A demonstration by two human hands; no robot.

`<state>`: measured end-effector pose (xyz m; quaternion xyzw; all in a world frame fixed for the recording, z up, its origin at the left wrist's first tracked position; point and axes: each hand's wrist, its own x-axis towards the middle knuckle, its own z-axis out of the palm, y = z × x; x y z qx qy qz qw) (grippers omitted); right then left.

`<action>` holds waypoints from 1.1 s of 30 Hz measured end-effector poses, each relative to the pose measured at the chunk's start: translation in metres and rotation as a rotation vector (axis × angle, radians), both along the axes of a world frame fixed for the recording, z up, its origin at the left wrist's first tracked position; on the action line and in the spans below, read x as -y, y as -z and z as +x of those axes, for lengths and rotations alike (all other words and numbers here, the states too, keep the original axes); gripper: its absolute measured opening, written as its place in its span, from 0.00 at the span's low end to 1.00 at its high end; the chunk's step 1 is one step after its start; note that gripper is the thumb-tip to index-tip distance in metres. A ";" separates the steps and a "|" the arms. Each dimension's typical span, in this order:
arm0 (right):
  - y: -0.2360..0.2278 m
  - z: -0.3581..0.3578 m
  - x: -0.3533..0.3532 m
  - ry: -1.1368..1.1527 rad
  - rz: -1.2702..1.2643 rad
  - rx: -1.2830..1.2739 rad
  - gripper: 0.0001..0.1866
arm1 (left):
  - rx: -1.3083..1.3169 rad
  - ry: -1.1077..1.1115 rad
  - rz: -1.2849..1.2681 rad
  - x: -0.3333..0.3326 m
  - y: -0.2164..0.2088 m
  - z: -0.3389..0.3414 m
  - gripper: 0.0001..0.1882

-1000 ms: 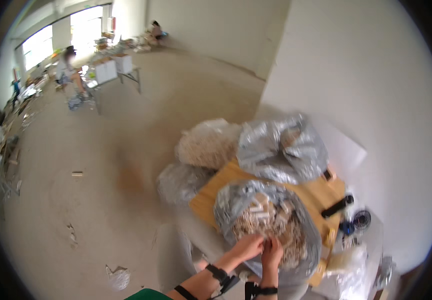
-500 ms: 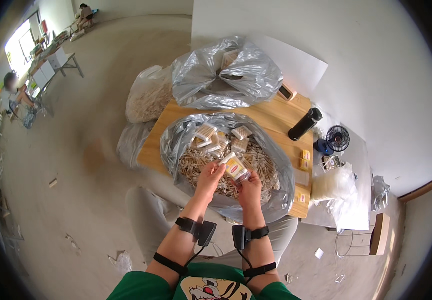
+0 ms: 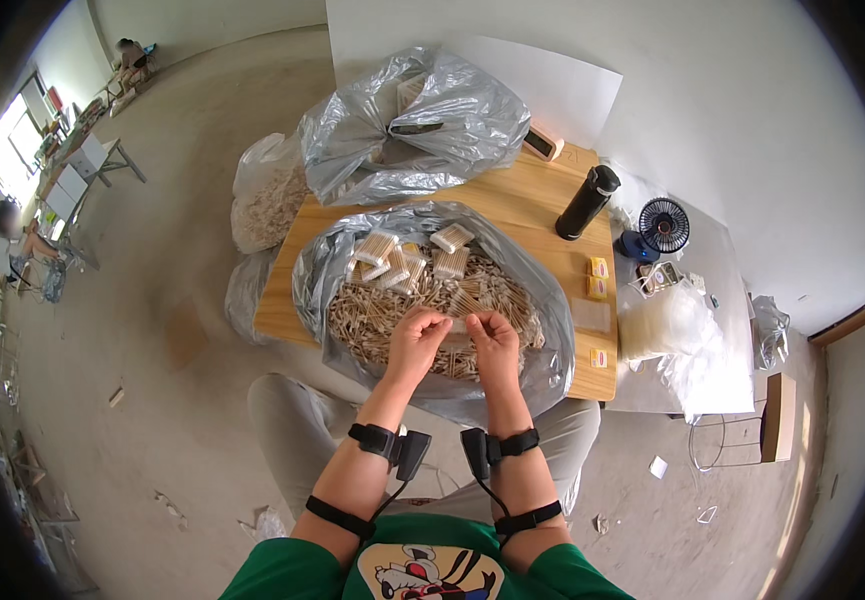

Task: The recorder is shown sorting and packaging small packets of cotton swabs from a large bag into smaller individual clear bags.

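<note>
Both hands meet over a large grey plastic bag (image 3: pixel 542 290) lined with loose cotton swabs (image 3: pixel 367 312). My left hand (image 3: pixel 418 345) and my right hand (image 3: pixel 493 348) pinch the two sides of a small clear plastic bag (image 3: pixel 459 325), whose lower part is hard to make out against the swabs. Fingertips and thumbs are pressed together on its edge. Beyond the hands, several clear packets of cotton swabs (image 3: pixel 376 247) lie on the loose ones, and another packet (image 3: pixel 451 237) rests a little to their right.
A wooden table (image 3: pixel 282 295) carries a second grey bag (image 3: pixel 412 130), a black bottle (image 3: pixel 587 203), small yellow cards (image 3: pixel 597 267) and a device (image 3: pixel 543 142). At right stand a small fan (image 3: pixel 663 226) and a plastic bundle (image 3: pixel 667 325). Two people sit far left.
The small bag has tilted, so its yellow label no longer shows. My hands have turned to pinch its edge from both sides. The whole view has shifted slightly.
</note>
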<state>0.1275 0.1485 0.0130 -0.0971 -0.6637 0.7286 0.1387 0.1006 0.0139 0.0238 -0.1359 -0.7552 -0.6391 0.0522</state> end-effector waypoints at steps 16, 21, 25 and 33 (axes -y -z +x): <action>0.007 0.021 0.024 -0.125 -0.497 0.226 0.21 | 0.092 -0.452 0.150 -0.002 0.016 -0.008 0.12; 0.009 0.019 0.034 0.106 -0.365 0.201 0.15 | 0.002 -0.440 0.073 0.001 0.023 -0.001 0.16; 0.010 0.014 0.015 0.110 0.019 0.143 0.15 | 0.328 -0.223 0.263 0.014 0.011 -0.001 0.20; 0.039 0.007 0.021 0.302 0.094 0.050 0.16 | 0.045 -0.288 -0.188 0.006 0.016 0.001 0.18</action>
